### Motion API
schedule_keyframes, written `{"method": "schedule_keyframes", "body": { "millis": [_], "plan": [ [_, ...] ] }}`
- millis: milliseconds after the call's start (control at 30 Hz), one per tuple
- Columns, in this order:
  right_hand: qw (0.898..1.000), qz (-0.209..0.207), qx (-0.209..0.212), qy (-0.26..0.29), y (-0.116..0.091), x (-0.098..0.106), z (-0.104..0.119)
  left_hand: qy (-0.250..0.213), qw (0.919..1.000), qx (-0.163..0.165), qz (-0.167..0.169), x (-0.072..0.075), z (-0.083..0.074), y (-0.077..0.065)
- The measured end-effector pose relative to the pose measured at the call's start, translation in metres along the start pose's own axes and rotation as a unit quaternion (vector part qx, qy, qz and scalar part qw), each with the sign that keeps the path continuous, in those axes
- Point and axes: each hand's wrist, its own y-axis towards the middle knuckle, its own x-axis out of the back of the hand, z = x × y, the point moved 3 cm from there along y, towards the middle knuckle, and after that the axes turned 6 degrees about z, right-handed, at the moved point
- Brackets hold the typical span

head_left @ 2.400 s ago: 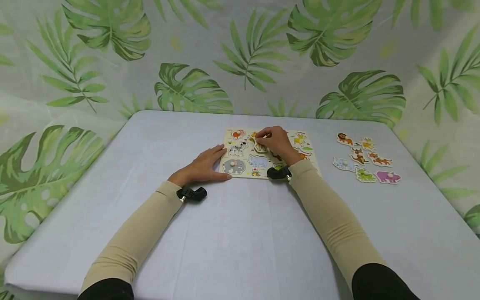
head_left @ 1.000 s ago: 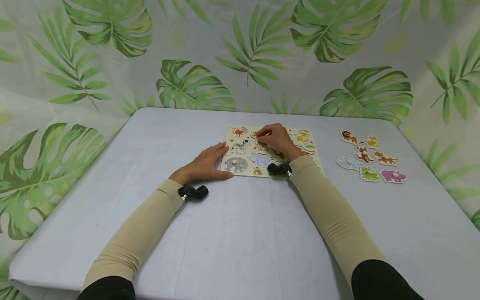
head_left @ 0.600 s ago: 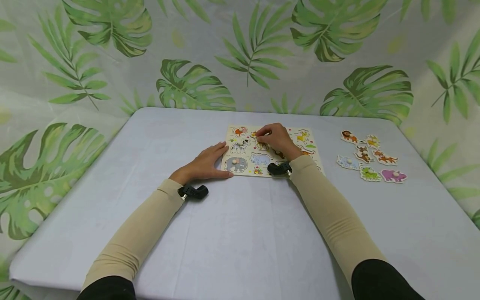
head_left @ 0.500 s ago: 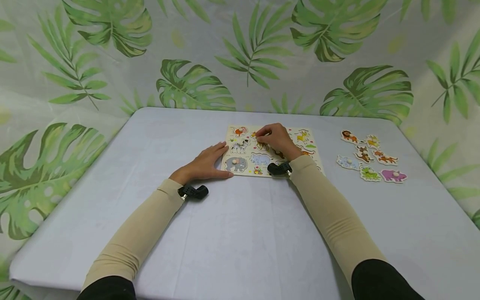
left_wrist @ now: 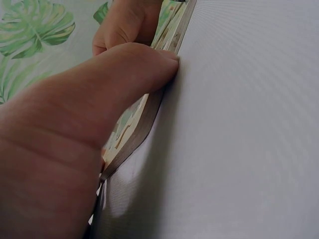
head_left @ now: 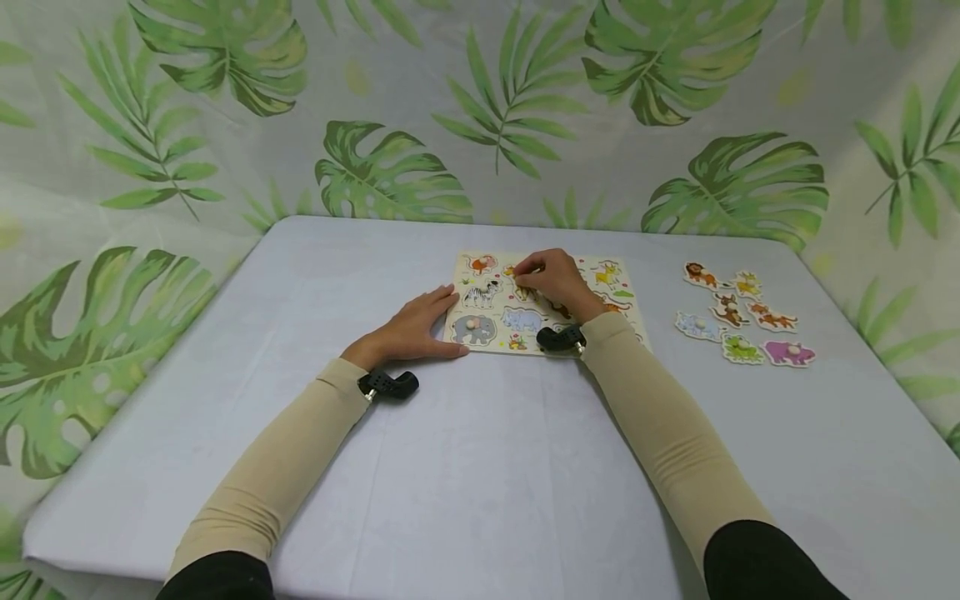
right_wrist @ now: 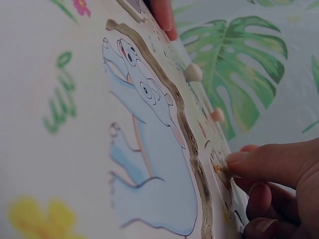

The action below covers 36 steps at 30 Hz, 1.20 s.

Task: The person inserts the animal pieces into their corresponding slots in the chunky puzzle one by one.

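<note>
Couldn't tell if it was someone's home or a proper studio tbh, but it looked like a filming corner: leafy printed backdrop (head_left: 517, 100) behind and beside the desk (head_left: 465, 483), white cloth (head_left: 300, 300) on top, black wrist cameras (head_left: 390, 385).

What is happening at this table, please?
A person is working with an animal puzzle board. The left hand rests against its left edge, while the right hand pinches a yellowish piece over the board; whether it is fully seated, I cannot tell. The elephant and zebra are in place, and seven loose pieces lie to the right.
</note>
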Motion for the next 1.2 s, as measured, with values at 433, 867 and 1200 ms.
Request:
{"method": "schedule_keyframes", "body": {
  "millis": [433,867,1200],
  "plan": [
    [1.000,0.006,0.003,0.010,-0.002,0.000,-0.002,0.001,1.0000,0.006,0.006,-0.002,0.000,0.000],
    [1.000,0.007,0.007,0.015,-0.013,0.011,0.004,0.013,0.9999,0.003,0.004,0.003,-0.003,0.000],
    [0.999,0.008,0.001,0.036,-0.027,0.023,0.004,0.006,0.9999,0.008,0.010,0.001,-0.002,0.001]
  ]
}}
